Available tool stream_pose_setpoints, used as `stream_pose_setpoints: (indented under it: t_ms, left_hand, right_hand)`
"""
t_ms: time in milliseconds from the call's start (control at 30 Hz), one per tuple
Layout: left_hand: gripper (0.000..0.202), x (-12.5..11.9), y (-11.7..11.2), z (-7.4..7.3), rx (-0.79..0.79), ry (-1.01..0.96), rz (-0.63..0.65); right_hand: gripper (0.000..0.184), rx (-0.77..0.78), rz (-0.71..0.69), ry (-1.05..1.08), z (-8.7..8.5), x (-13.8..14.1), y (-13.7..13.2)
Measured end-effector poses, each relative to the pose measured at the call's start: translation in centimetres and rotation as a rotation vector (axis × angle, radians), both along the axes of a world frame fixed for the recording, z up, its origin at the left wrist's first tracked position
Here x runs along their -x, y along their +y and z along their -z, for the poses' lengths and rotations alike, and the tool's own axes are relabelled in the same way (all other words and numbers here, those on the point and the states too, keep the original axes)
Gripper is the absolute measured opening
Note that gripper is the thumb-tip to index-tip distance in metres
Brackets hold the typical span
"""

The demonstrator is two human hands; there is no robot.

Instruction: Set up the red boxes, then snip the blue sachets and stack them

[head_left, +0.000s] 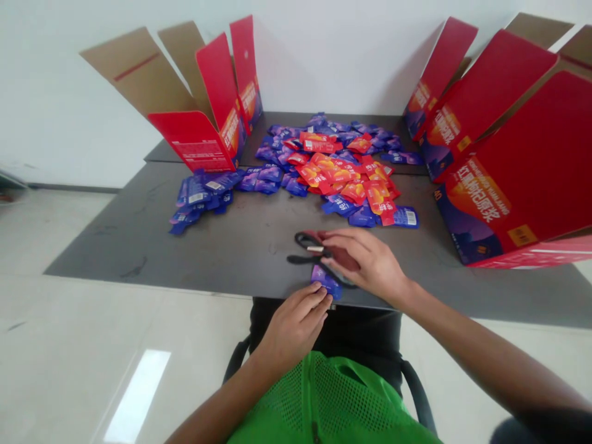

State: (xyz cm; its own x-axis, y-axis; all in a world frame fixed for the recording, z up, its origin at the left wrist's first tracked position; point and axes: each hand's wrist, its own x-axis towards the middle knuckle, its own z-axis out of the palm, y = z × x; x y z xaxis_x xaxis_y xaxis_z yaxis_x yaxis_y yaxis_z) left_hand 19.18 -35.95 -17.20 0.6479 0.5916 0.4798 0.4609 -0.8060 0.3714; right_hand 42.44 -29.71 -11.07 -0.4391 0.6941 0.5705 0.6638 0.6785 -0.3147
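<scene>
At the front edge of the table, my left hand (300,320) has its fingers together and pressed onto a small purple sachet (326,282). Just above and to the right, my right hand (367,262) is curled around a black looped thing (308,239) with a small whitish piece on it. Its kind is hard to make out, and part of it is hidden by the fingers. It lies over or right beside the upper end of the sachet.
Purple sachets (203,194) lie piled at the left on the grey table (259,246). Behind my hands, red sachets (335,172) lie on more purple ones. Open red cartons stand at the left (194,139) and right (499,191). A white wall (324,55) is behind.
</scene>
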Motion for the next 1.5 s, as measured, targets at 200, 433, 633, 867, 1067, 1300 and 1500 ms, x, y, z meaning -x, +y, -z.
stream_pose_setpoints:
  t_ms: [200, 433, 633, 867, 1067, 1300, 1500]
  left_hand:
    - [0.037, 0.2, -0.2, 0.0, 0.066, 0.002, 0.000]
    - [0.038, 0.2, -0.2, 0.0, 0.121, -0.052, -0.022]
    - [0.031, 0.3, -0.1, 0.0, 0.158, -0.070, -0.049]
    - [0.038, 0.2, -0.1, 0.1, 0.144, -0.106, -0.033]
    - [0.028, 0.3, 0.1, 0.5, 0.141, -0.101, -0.052]
    - [0.034, 0.4, 0.3, 0.7, 0.119, -0.134, -0.020]
    - [0.017, 0.4, 0.2, 0.8, 0.092, -0.110, -0.054]
  right_hand:
    - [0.031, 0.090, -0.078, -0.029, 2.5, -0.7, 1.0]
    - [0.035, 0.007, -0.012, 0.043, 0.2, -0.6, 0.7]
    - [0.031, 0.114, -0.126, -0.001, 2.5, 0.6, -0.7]
    - [0.032, -0.009, 0.044, 0.020, 0.3, -1.5, 2.9]
    - [0.028, 0.068, -0.137, 0.012, 1.5, 1.3, -1.5]
    - [0.027, 0.017, 0.064, 0.035, 1.2, -1.4, 2.6]
    - [0.028, 0.107, -0.163, 0.006, 1.1, 2.0, -2.5]
